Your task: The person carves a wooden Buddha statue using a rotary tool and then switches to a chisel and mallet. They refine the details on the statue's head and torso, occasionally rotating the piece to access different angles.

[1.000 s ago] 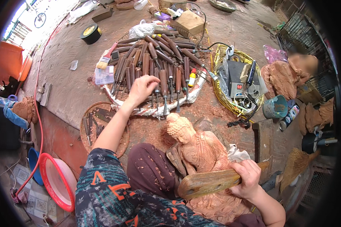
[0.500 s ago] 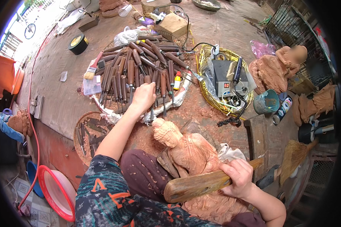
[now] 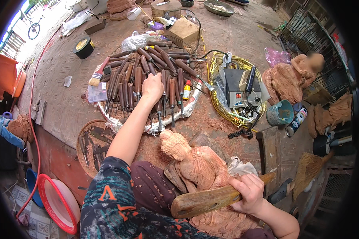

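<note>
My left hand (image 3: 152,86) is over the middle of a heap of wood-handled carving chisels (image 3: 138,79), its fingers curled down among the handles. Whatever those fingers hold is hidden behind the back of the hand. Just below it, a chisel's metal blade (image 3: 160,122) points toward me. My right hand (image 3: 249,194) is wrapped round a flat wooden paddle-shaped beater (image 3: 203,202), held slantwise over my lap. Beneath the beater a reddish carved wooden figure (image 3: 203,165) leans back, its curl-covered head (image 3: 174,145) toward the heap.
A yellow wire basket (image 3: 214,89) with a grey power unit stands right of the chisels. Farther right are another carved figure (image 3: 285,83), a blue-green cup (image 3: 279,110) and a spray can (image 3: 296,121). At left, a shallow round tray (image 3: 83,153) holds blades; a red-rimmed basin (image 3: 59,204) is nearby.
My left hand has moved farther away over the chisel handles. My right hand still grips the beater in nearly the same place. The whole view has shifted slightly.
</note>
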Motion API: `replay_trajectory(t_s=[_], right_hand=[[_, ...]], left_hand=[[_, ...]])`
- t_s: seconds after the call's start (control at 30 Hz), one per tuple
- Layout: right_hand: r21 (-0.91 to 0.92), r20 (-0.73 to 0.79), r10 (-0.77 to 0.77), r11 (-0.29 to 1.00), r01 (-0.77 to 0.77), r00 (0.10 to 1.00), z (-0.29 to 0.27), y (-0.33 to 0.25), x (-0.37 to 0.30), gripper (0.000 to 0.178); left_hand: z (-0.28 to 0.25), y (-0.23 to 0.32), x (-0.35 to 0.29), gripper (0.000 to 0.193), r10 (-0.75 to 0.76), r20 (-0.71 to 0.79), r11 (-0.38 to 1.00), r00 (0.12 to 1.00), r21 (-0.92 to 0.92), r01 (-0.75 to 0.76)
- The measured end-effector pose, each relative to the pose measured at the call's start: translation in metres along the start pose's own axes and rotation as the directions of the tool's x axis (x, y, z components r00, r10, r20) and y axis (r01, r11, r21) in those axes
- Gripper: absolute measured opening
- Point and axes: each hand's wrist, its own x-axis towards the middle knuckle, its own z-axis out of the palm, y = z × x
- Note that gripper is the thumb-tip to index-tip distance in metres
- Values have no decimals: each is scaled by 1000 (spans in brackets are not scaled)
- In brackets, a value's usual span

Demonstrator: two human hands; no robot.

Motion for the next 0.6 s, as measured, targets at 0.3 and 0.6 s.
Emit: replay_trajectory(t_s=[0.3,0.6], right_hand=[[-1,-32,-12,1000,12,999,1,-1,3,41],[7,-26,-11,1000,11,1000,2,-2,3,43]], left_hand=[[-3,-5,-6,34,-69,151,936,986,-333,117],[-54,-14,-56,33,-118,342,364,932,-859,361]])
